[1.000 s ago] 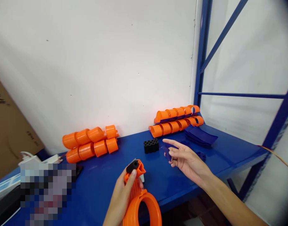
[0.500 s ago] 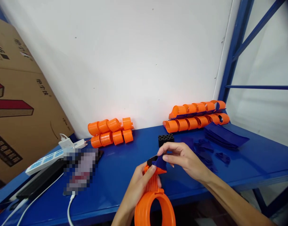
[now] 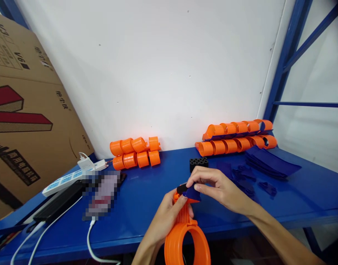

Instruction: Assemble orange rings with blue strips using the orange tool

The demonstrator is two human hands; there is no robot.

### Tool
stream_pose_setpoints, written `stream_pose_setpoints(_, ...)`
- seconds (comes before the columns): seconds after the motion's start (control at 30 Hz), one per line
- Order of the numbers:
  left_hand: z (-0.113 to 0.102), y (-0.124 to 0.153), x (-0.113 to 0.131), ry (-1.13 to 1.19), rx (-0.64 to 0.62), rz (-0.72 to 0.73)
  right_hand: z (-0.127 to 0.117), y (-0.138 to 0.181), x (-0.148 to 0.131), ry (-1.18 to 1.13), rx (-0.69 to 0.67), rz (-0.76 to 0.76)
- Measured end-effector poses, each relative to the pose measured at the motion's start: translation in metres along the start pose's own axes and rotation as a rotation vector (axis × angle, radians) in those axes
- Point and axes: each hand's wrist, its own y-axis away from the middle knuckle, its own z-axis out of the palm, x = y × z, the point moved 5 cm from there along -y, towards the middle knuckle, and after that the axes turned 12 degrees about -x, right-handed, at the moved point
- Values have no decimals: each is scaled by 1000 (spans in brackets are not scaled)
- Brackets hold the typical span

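My left hand grips an orange plastic part by its ribbed stem, with a wide ring at the bottom. A short black tube sits at the top of that stem. My right hand pinches a small dark blue piece and presses it against the top of the orange part, beside the black tube. Both hands hover over the front of the blue shelf.
A black block of tubes stands behind my hands. Orange rings lie stacked at the back left and back right. Blue sheets and blue scraps lie right. A power strip, cables and a cardboard box are left.
My right hand, open and apart a second ago, has come in with the blue piece and now holds it against the orange part's top. The view swung left.
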Motion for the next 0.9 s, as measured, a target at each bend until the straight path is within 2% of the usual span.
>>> stream_pose_setpoints(0.13,0,3,-3,-11,13,13,7,6,11,-42,81,-9)
stream_pose_setpoints(0.2,2,4,-2,-20,-22,26,11,9,21,-111,98,33)
stream_pose_setpoints(0.3,6,5,1,-45,-86,39,17,13,36,-233,26,142)
stream_pose_setpoints(0.4,9,6,4,-82,-95,43,20,18,44,-310,-49,211)
stream_pose_setpoints(0.57,12,6,4,-88,-78,44,17,21,33,-275,9,216)
stream_pose_setpoints(0.7,13,3,6,-6,-40,72,18,14,18,-202,72,188)
stream_pose_setpoints(0.8,7,2,11,113,67,100,12,7,14,-213,130,153)
stream_pose_setpoints(0.9,-13,9,21,181,318,154,-7,11,22,-184,326,158)
